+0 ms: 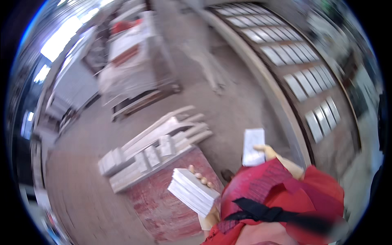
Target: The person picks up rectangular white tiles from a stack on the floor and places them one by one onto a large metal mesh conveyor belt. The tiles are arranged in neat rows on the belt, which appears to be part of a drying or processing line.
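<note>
Several white rectangular tiles [192, 191] form a stack, tilted, in my left hand [201, 178]. Its fingers wrap over the far edge, and the palm is hidden beneath the stack. My right hand [266, 152] grips a white tile [253, 139] by its right side, with the thumb lying on the face. This tile is held out to the right, between my body and the long conveyor [274, 85]. On that conveyor, similar white tiles [322, 118] lie in spaced rows. Below my left hand is a red, scuffed board [163, 206].
Beyond the board, a wooden pallet [141, 173] bears several small groups of white tiles [152, 156]. Farther back stands a wrapped load [130, 73] on another pallet, with a large grey block [75, 81] to its left. The conveyor's pale side rail [286, 114] runs close by on my right.
</note>
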Tool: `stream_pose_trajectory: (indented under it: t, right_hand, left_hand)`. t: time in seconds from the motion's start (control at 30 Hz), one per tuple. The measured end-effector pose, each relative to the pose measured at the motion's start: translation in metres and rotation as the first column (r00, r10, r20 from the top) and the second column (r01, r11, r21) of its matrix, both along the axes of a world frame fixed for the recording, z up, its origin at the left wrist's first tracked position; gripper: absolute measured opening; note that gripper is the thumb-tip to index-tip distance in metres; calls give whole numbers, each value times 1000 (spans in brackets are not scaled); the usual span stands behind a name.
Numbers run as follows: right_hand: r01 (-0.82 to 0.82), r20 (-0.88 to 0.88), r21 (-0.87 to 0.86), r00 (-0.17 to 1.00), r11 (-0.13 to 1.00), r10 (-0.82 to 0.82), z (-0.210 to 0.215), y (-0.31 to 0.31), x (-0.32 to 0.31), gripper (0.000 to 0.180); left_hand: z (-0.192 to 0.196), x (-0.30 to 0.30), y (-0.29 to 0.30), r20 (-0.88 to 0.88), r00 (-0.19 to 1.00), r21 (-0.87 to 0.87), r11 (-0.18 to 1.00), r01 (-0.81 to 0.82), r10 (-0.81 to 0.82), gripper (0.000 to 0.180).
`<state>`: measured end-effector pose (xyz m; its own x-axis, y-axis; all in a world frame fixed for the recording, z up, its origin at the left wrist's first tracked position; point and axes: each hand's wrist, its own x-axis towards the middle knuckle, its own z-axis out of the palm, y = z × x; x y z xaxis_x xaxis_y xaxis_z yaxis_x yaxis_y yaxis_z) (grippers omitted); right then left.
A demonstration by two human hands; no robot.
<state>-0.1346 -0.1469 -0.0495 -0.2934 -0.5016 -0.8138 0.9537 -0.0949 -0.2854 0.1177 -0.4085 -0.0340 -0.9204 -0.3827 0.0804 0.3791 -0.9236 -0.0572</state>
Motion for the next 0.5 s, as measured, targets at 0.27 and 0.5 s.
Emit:
stream_pose_trajectory:
  t: [0.27, 0.5]
  right_hand:
    - [431, -248, 124, 885, 894, -393, 73, 116, 50, 58]
    - [669, -222, 40, 730, 742, -647, 45, 229, 98, 58]
  left_hand:
    - [6, -54, 56, 166, 912, -164, 901, 401, -376, 69]
    - [9, -110, 168, 320, 731, -135, 735, 665, -602, 67]
